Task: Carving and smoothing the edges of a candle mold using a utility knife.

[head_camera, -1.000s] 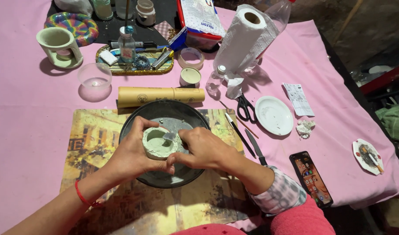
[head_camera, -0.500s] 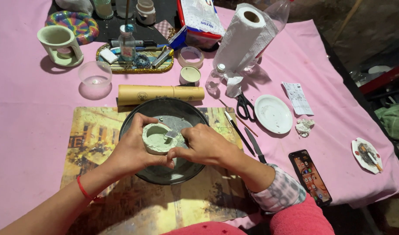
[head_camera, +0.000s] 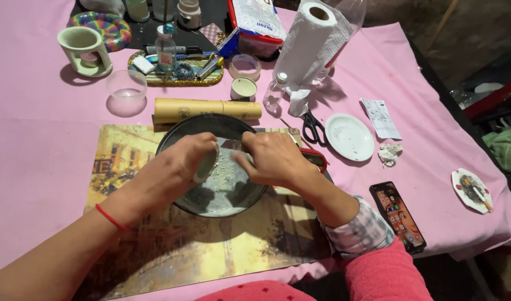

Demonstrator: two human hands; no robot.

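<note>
Pink cloth [head_camera: 38, 139] covers our table, with a picture placemat [head_camera: 155, 245] near us and a dark round plate [head_camera: 211, 195] on it. Our left hand [head_camera: 174, 170] curls its fingers shut around a small pale green clay cup [head_camera: 206, 164], held over the plate. Our right hand [head_camera: 272, 159] sits just right of it, fingers bunched together at the cup's rim; what they pinch we cannot tell. Scissors [head_camera: 313, 128] and a white dish [head_camera: 350, 136] lie further right, a phone [head_camera: 398, 215] near right.
</note>
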